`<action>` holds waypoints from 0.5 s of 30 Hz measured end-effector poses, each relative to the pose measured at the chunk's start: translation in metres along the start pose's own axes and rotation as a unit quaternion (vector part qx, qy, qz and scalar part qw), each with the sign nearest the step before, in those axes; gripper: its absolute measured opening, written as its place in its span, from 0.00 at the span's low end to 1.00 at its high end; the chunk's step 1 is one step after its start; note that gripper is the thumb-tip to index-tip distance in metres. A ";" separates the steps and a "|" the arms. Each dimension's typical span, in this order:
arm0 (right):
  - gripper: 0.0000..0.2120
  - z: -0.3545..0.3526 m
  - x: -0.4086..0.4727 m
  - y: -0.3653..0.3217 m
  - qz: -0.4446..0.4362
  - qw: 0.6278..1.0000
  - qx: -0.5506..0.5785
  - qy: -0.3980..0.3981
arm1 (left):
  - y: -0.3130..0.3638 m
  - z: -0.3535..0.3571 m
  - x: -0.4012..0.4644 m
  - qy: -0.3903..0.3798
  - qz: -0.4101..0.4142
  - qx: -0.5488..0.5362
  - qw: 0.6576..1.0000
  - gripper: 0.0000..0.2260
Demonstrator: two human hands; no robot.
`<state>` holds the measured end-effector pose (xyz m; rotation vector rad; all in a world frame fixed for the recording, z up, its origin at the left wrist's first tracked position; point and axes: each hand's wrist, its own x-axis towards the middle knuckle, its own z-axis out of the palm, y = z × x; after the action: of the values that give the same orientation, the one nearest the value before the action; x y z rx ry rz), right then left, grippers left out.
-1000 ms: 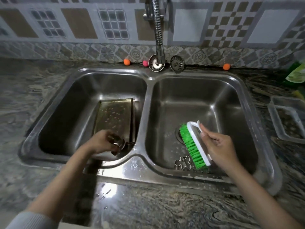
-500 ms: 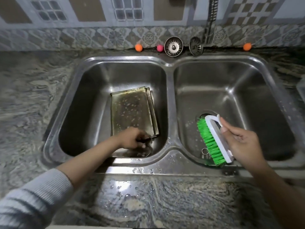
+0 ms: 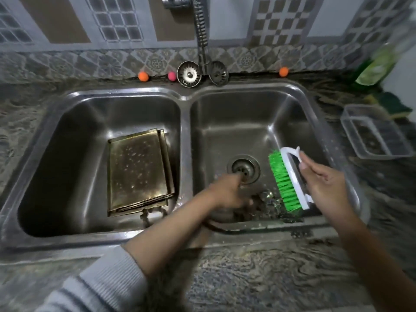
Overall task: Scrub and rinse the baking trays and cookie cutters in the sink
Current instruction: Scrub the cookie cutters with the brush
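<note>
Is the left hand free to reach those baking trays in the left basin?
Probably yes. The left hand is over in the right basin near the drain, but the baking trays lie uncovered, with only the low sink divider between.

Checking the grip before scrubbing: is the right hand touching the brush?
Touching. The head view shows the right hand wrapped around the white handle of the brush.

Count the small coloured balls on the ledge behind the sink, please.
3. An orange ball and a pink ball lie left of the faucet; another orange ball lies to its right. The sink strainers might hide more.
</note>
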<state>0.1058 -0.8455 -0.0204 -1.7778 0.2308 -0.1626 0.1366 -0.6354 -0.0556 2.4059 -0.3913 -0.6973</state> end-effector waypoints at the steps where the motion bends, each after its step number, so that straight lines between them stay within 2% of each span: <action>1: 0.15 -0.005 0.002 0.002 0.000 1.000 -0.001 -0.008 | 0.003 0.013 0.014 -0.042 -0.016 0.046 0.998 0.26; 3: 0.15 -0.014 0.006 0.005 0.005 1.000 0.004 -0.027 | 0.007 0.036 0.037 -0.091 -0.060 0.109 0.988 0.25; 6: 0.16 -0.022 0.013 0.012 0.005 0.999 0.013 -0.043 | 0.006 0.057 0.058 -0.091 -0.097 0.167 0.977 0.23; 8: 0.17 -0.028 0.017 0.017 -0.002 0.999 0.008 -0.049 | 0.006 0.070 0.068 -0.087 -0.110 0.174 0.975 0.28; 11: 0.17 -0.036 0.021 0.020 -0.011 0.998 0.006 -0.055 | 0.013 0.085 0.073 -0.110 -0.155 0.180 0.965 0.41; 15: 0.16 -0.046 0.027 0.023 0.000 0.998 0.011 -0.064 | 0.014 0.088 0.074 -0.112 -0.163 0.196 0.960 0.43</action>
<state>0.1196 -0.9004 -0.0328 -1.7581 0.1366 -0.0516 0.1463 -0.7189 -0.1359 2.8110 -0.2392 -1.1375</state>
